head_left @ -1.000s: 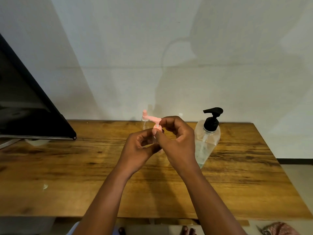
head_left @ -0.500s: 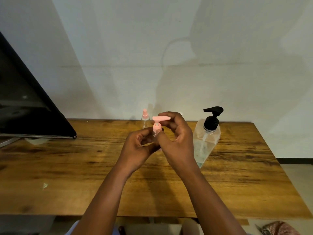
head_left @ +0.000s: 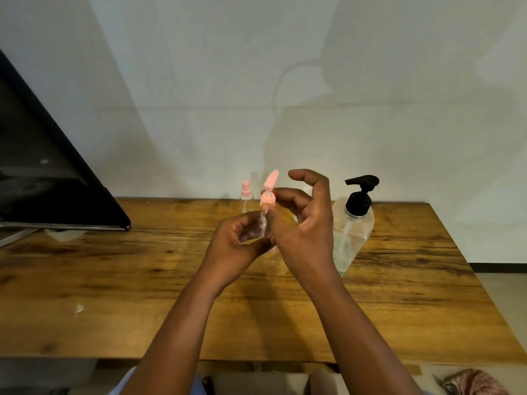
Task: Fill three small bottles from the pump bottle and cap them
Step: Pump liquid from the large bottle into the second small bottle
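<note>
Hands: both raised over the bench (head_left: 142,280), working together on one small bottle.
Left hand (head_left: 236,243): curled closed round the clear bottle (head_left: 258,233), fingers and thumb wrapping its body; the bottle is mostly hidden in the grip.
Right hand (head_left: 302,226): thumb and one finger pinched on the collar of the pink pump cap (head_left: 268,198); the other fingers spread open and lifted clear.
Cap: above the left hand, its dip tube running down into the bottle; nozzle pointing up and away. Whether it is going on or coming off, cannot tell.
Pump bottle (head_left: 353,223): just right of the right hand, standing on the bench, black head upright, part full.
Second bottle (head_left: 245,195): beyond the left hand, near the wall, pink top on.
Third bottle: none clearly visible.
Screen (head_left: 42,172): well left of the hands, dark.
Risk, cross-thread: likely if the cap turns while the tube sits tilted.
Risk, squeeze: a tight left grip on soft plastic could push liquid out at the neck.
Risk, knock: the right elbow or spread fingers could tip the pump bottle, being so near.
Risk, slip: a two-finger pinch on a small collar may lose the cap.
</note>
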